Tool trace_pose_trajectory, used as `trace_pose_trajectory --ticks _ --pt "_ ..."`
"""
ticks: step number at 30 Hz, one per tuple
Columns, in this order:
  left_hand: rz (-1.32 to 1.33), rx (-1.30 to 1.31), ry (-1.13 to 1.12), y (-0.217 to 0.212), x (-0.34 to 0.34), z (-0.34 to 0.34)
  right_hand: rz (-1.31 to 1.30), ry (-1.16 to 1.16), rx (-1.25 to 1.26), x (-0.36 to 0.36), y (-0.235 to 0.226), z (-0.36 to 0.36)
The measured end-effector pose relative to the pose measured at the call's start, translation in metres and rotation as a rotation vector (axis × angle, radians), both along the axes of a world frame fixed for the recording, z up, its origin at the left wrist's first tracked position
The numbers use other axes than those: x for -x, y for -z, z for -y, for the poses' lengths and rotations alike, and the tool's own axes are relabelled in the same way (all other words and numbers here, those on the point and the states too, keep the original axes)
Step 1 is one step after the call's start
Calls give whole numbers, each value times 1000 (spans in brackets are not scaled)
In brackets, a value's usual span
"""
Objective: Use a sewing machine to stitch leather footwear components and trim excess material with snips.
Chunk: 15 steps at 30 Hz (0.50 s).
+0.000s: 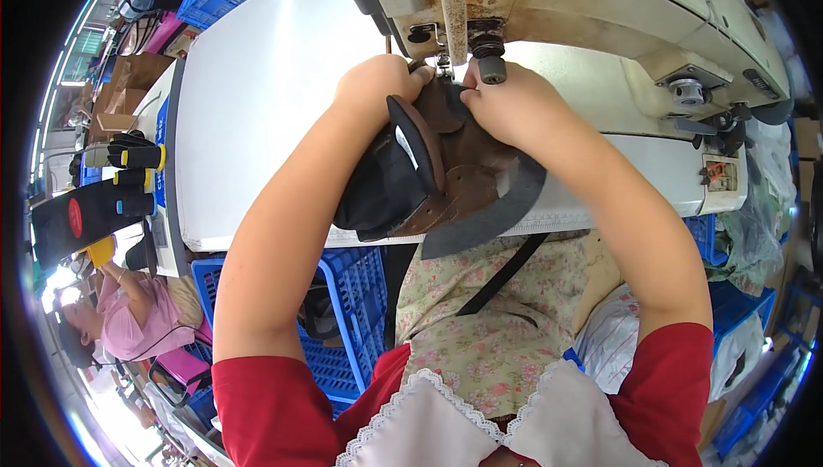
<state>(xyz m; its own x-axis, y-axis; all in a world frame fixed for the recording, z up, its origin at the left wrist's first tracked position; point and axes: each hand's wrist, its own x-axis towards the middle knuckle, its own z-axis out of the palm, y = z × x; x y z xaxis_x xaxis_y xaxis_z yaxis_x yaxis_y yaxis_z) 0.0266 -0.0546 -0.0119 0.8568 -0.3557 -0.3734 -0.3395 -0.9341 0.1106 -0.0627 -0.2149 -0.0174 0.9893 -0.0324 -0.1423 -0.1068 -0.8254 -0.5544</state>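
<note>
A brown and black leather shoe upper (467, 188) with black lining and a small white label lies under the needle area of a sewing machine (566, 4). Its curved dark edge hangs over the front of the white table (257, 81). My left hand (377, 85) is closed on the upper's far left edge, thumb and fingers pinched beside the presser foot (444, 68). On the other side of the foot, my right hand (513, 100) grips the upper's right edge with bent fingers. The fingertips of both hands are partly hidden by the upper and the machine.
A blue plastic crate (356, 295) stands below the table's front edge at left. Dark pieces with yellow ends (141, 156) sit on the neighbouring bench. A co-worker in a pink top (141, 321) sits at far left. Clear plastic bags (763, 201) hang at right.
</note>
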Motion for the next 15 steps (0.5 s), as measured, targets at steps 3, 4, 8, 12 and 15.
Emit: trace_pose_trajectory --ticks 3,4,8,12,15 --pt "-13 -10 -4 -1 0 1 27 -8 5 -7 13 0" --pt "-25 -9 -9 -2 0 0 28 -10 5 -9 10 1" --pt "-26 -18 -19 2 -1 -2 -396 148 -398 -19 -3 10" --pt "-15 16 -13 -2 1 2 7 24 -46 -13 28 4" --pt "-10 11 -25 1 1 -3 43 41 -19 -6 25 -3"
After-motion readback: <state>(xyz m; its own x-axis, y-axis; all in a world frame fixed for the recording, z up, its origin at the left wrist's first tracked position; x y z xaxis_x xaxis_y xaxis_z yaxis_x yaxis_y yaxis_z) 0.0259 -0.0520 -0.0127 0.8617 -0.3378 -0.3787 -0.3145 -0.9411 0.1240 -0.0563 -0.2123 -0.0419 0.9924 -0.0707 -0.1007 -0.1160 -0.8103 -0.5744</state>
